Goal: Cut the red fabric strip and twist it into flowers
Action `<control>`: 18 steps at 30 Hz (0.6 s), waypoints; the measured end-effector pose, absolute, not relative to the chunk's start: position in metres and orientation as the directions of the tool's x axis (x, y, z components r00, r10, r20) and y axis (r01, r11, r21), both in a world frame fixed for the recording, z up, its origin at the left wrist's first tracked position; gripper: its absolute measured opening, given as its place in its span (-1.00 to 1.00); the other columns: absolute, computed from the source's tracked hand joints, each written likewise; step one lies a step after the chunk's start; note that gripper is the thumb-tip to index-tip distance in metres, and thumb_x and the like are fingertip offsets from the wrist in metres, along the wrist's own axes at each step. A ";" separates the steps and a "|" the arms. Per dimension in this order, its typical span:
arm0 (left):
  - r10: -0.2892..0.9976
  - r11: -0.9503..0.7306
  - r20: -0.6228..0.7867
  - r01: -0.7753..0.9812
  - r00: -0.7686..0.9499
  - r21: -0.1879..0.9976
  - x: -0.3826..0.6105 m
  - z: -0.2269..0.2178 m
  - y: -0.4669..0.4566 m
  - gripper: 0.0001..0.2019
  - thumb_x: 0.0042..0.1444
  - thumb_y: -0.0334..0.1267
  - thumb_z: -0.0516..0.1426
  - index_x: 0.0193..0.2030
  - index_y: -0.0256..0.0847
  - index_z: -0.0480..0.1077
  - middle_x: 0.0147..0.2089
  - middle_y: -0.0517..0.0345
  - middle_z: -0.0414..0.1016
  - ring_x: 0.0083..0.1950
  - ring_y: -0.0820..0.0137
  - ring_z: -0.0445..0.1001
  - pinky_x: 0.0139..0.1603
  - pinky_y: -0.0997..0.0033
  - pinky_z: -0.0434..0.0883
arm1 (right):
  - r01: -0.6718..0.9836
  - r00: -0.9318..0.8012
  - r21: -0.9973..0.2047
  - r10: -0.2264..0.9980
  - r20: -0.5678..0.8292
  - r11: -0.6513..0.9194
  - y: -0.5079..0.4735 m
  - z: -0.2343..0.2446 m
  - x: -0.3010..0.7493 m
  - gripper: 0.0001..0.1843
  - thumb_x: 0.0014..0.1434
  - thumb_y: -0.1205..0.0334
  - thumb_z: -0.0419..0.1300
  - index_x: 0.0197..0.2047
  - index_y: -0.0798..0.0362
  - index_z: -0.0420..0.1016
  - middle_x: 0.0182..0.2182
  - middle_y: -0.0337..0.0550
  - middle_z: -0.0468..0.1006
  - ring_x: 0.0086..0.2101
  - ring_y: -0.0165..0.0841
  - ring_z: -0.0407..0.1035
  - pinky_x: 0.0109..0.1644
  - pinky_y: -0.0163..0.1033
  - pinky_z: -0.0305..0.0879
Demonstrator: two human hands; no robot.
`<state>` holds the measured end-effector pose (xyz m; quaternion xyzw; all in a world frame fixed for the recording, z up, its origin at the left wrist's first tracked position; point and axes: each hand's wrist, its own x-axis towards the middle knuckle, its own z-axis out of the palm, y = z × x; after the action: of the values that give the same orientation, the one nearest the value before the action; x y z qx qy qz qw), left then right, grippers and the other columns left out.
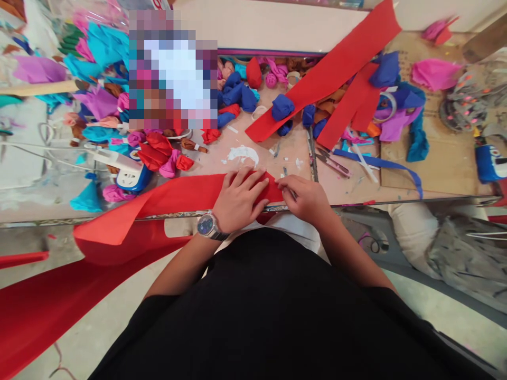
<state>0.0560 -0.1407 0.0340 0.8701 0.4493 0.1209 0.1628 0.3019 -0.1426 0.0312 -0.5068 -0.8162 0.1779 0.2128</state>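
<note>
A long red strip of paper or cloth (180, 194) lies along the table's front edge, its left part drooping over the edge. My left hand (242, 195), with a watch on the wrist, rests flat on the strip, fingers spread. At the strip's right end, my right hand (304, 196) is closed, thumb and forefinger pinching the red edge. Something small and dark shows under its curled fingers; I cannot make out what. Just beyond the hands is a white patch (243, 154) on the tabletop.
Two more red strips (332, 68) lie at the back right, with blue bundles (282, 107) on them. Scissors (332, 161) and a blue ribbon (380, 161) are to the right. At left are a power strip (132, 177) and colourful bundles (156, 150). Red material (99, 279) hangs below.
</note>
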 end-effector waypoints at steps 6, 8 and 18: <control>0.820 -0.545 0.068 0.739 0.569 0.396 0.056 0.035 -0.141 -0.47 0.49 0.04 0.02 0.49 -0.04 0.38 0.64 0.00 0.20 0.67 -0.07 0.14 0.58 -0.29 0.13 | 0.751 -0.392 -0.496 0.898 0.198 0.437 -0.152 0.032 0.309 -0.77 0.41 0.36 0.09 -0.03 0.02 0.58 -0.06 -0.16 0.72 -0.10 -0.34 0.61 -0.06 -0.25 0.43; 0.820 -0.544 0.071 0.737 0.567 0.402 0.056 0.034 -0.141 -0.47 0.48 0.04 0.03 0.49 -0.04 0.39 0.64 0.00 0.21 0.67 -0.07 0.14 0.59 -0.29 0.13 | 0.755 -0.371 -0.499 0.905 0.210 0.426 -0.151 0.032 0.309 -0.77 0.42 0.34 0.09 -0.05 0.02 0.58 -0.11 -0.14 0.72 -0.12 -0.34 0.61 -0.06 -0.25 0.44; 0.823 -0.544 0.069 0.747 0.564 0.382 0.055 0.033 -0.141 -0.46 0.48 0.04 0.03 0.50 -0.05 0.38 0.66 0.02 0.16 0.66 -0.09 0.13 0.58 -0.30 0.16 | 0.734 -0.215 -0.620 0.960 0.178 0.279 -0.144 0.036 0.304 -0.76 0.37 0.23 0.16 -0.02 0.08 0.62 -0.30 -0.11 0.65 -0.33 -0.38 0.51 -0.12 -0.25 0.42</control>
<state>0.0545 -0.1415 0.0332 0.8703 0.4509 0.1210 0.1566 0.3036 -0.1443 0.0356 -0.5637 -0.7513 0.2070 0.2737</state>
